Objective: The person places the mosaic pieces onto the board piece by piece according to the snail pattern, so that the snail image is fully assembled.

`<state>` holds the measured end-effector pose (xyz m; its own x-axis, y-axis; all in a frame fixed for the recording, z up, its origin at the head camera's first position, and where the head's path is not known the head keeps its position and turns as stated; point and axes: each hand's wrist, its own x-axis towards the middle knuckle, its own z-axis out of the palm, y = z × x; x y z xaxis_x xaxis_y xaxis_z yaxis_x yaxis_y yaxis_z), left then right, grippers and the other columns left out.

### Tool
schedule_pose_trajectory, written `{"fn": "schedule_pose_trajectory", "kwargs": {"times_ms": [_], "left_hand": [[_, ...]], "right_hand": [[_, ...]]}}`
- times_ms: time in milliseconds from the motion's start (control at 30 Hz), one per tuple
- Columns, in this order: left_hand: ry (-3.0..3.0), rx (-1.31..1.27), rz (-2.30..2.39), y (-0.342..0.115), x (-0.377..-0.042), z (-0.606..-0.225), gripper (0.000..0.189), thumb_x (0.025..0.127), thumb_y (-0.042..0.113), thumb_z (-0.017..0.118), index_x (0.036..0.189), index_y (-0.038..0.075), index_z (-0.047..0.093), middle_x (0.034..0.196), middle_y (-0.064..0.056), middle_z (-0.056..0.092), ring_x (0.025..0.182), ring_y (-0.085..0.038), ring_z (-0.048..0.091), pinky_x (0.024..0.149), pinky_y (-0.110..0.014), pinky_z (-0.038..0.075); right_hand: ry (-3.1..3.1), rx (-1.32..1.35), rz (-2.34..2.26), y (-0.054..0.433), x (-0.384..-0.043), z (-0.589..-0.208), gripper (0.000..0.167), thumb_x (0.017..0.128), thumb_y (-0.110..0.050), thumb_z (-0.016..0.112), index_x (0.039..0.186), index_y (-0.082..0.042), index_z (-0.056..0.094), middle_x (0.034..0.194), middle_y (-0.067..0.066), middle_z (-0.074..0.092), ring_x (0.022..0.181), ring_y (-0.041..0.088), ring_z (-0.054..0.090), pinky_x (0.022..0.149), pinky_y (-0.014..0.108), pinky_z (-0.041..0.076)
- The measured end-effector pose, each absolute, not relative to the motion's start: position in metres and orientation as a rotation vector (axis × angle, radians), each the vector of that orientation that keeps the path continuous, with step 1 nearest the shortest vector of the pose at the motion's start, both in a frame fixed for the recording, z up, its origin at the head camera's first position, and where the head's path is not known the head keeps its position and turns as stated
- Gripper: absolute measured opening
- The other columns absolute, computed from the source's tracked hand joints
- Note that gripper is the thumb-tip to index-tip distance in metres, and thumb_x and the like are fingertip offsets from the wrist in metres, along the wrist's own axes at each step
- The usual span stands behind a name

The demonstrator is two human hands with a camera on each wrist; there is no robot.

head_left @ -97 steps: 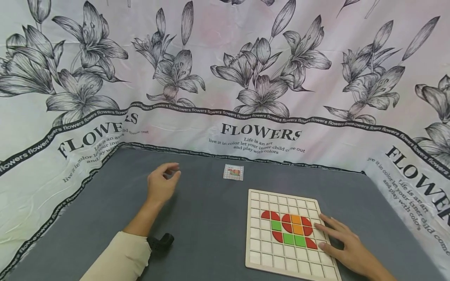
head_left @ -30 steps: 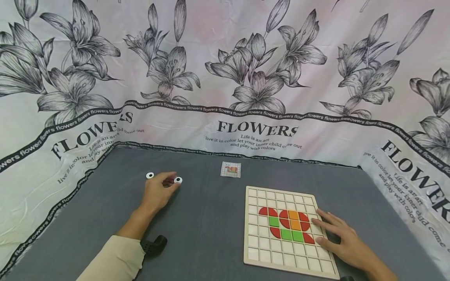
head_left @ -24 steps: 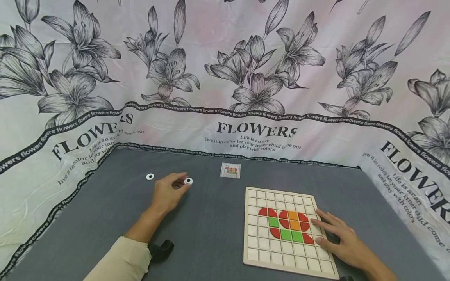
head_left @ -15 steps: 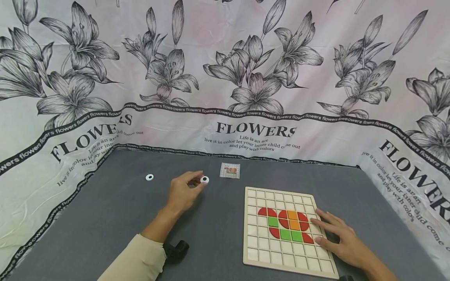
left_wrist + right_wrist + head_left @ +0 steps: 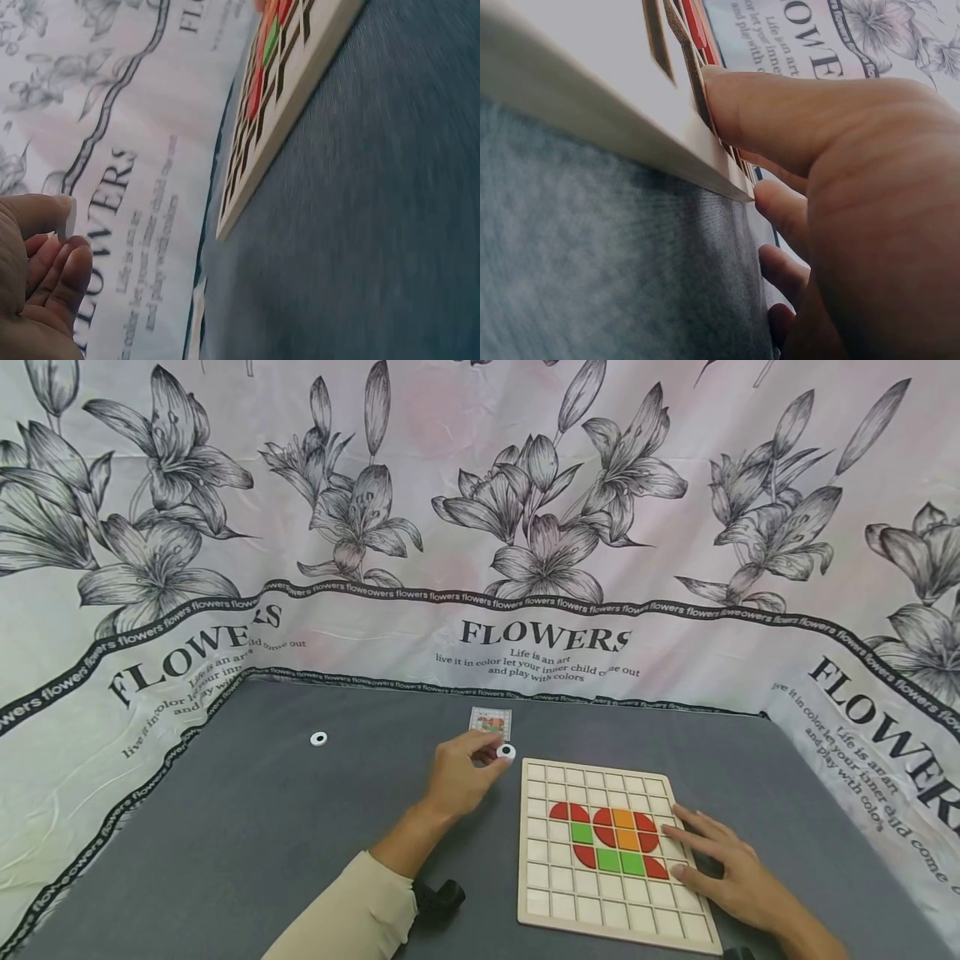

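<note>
Between thumb and fingers my left hand [image 5: 463, 777] pinches a small white disc with a black centre [image 5: 506, 752], like an eye piece. In the left wrist view the disc [image 5: 70, 217] shows edge-on. That hand is in front of the picture card [image 5: 491, 722] and just off the far left corner of a wooden grid board [image 5: 540, 906]. Red, green and orange tiles [image 5: 627, 841] form a figure among the board's white squares. My right hand [image 5: 738, 875] rests on the board's right edge with its fingers spread; in the right wrist view its thumb [image 5: 765, 112] lies on top.
A second black-centred white disc [image 5: 318, 739] lies at the far left of the grey table [image 5: 225, 827]. Flower-printed cloth [image 5: 360, 635] hangs behind and at the sides. A black strap mount [image 5: 442, 900] sits at my left wrist.
My left hand picked up one disc and carried it right, from the left of the table to beside the board. Another disc stays at the left. My right hand holds its place on the board.
</note>
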<state>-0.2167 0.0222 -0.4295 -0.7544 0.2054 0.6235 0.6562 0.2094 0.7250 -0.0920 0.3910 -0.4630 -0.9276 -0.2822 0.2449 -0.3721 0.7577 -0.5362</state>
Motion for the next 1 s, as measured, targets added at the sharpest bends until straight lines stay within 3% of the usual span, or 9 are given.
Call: {"fn": "schedule_pose_trajectory", "kwargs": {"times_ms": [533, 767, 1000], "left_hand": [[-2.245, -0.902, -1.601, 0.077, -0.208, -0.438, 0.028, 0.083, 0.001, 0.075, 0.11, -0.003, 0.07, 0.092, -0.013, 0.065, 0.077, -0.017, 0.062, 0.068, -0.021, 0.05], [-2.245, -0.908, -1.625, 0.095, -0.209, -0.447, 0.027, 0.08, -0.001, 0.077, 0.105, -0.003, 0.071, 0.09, -0.013, 0.065, 0.076, -0.016, 0.062, 0.067, -0.019, 0.05], [-2.351, -0.91, -1.579, 0.109, -0.211, -0.455, 0.026, 0.08, 0.004, 0.077, 0.106, 0.0, 0.071, 0.091, -0.004, 0.066, 0.081, -0.01, 0.059, 0.068, -0.017, 0.048]], "right_hand": [[-2.8, 0.528, 0.886, 0.391, -0.092, -0.463, 0.048, 0.085, -0.019, 0.073, 0.132, -0.015, 0.062, 0.148, 0.004, 0.04, 0.125, 0.056, 0.031, 0.082, 0.072, 0.023], [-2.799, 0.522, 0.892, 0.392, -0.093, -0.463, 0.048, 0.085, -0.019, 0.073, 0.131, -0.015, 0.062, 0.148, 0.005, 0.041, 0.126, 0.055, 0.03, 0.082, 0.073, 0.021], [-2.806, 0.524, 0.899, 0.392, -0.093, -0.464, 0.048, 0.085, -0.019, 0.073, 0.132, -0.015, 0.062, 0.148, 0.005, 0.04, 0.126, 0.055, 0.029, 0.082, 0.074, 0.021]]}}
